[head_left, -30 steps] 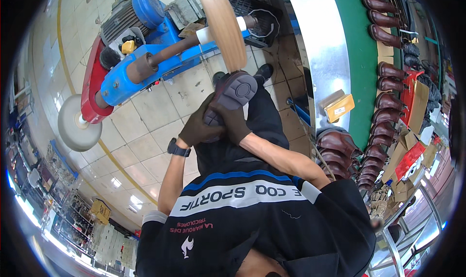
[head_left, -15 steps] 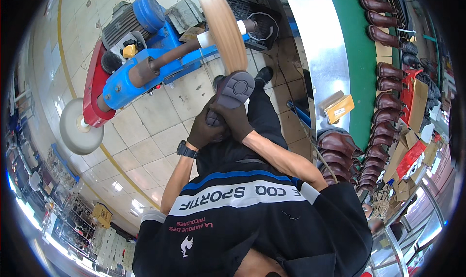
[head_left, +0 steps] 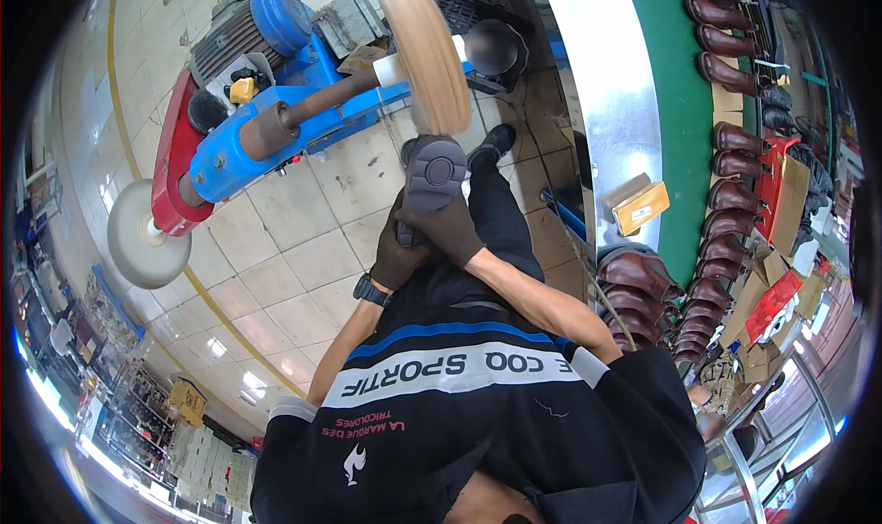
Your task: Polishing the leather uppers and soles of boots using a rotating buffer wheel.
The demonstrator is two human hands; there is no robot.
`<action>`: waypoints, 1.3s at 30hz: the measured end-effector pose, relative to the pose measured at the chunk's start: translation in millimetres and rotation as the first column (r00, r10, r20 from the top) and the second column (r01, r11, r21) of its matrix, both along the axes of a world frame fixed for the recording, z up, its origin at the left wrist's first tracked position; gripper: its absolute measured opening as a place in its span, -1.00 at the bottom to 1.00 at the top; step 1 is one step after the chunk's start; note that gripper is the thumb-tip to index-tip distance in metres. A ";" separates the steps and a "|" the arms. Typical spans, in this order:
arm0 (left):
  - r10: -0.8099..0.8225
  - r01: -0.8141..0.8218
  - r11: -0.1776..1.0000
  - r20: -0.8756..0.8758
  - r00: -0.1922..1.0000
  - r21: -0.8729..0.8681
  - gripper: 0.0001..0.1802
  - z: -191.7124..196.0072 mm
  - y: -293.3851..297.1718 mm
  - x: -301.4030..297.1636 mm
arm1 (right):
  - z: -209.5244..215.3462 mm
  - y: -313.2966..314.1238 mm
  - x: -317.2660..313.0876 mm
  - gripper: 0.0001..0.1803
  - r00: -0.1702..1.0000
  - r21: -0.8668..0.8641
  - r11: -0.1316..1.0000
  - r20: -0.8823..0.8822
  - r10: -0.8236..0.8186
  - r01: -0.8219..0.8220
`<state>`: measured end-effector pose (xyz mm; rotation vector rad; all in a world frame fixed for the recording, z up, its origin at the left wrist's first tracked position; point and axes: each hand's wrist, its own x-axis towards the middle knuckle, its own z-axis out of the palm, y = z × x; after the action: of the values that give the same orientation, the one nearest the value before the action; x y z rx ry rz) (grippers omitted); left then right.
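Observation:
Both my hands wear dark gloves and grip one shoe, its dark ridged sole (head_left: 435,177) turned up toward me. My left hand (head_left: 395,256) wraps the heel end from the left. From the right, my right hand (head_left: 445,230) closes round the middle, its thumb lying across the sole. The toe end points away from me and meets the lower edge of a tan buffing wheel (head_left: 424,60), which looks blurred as if spinning. Whether the upper touches the wheel is hidden beneath the sole.
The wheel sits on the shaft of a blue machine (head_left: 230,161) with a red guard (head_left: 175,147) and a pale second wheel (head_left: 147,234). To the right, a metal-edged table (head_left: 625,111) carries a yellow block (head_left: 640,207). Several brown shoes (head_left: 730,71) line the green surface.
The shoe's toe end has swung a little left along the wheel's lower edge, both hands turning with it. My grip on it stays the same.

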<state>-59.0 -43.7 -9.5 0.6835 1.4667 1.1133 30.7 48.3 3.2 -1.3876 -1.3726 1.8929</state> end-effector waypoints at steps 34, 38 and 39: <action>-0.423 0.154 0.884 -0.615 0.665 -0.442 -0.36 -116.1 129.5 -3.0 | 9.5 17.9 38.1 -0.07 0.967 0.036 0.994 0.238 0.095 -0.106; 0.466 -0.263 0.879 0.600 0.651 -0.398 -0.50 -108.8 141.0 -12.0 | 24.0 24.4 35.1 -0.08 0.948 -0.044 0.989 0.281 0.151 -0.144; 0.466 -0.266 0.879 0.599 0.651 -0.396 -0.50 -105.3 143.9 -15.3 | 26.2 28.6 35.8 -0.08 0.948 -0.042 0.988 0.280 0.153 -0.147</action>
<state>-74.4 100.2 -114.9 -0.2591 1.0802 1.2551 66.6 76.9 29.4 -1.6574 -1.6386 1.8598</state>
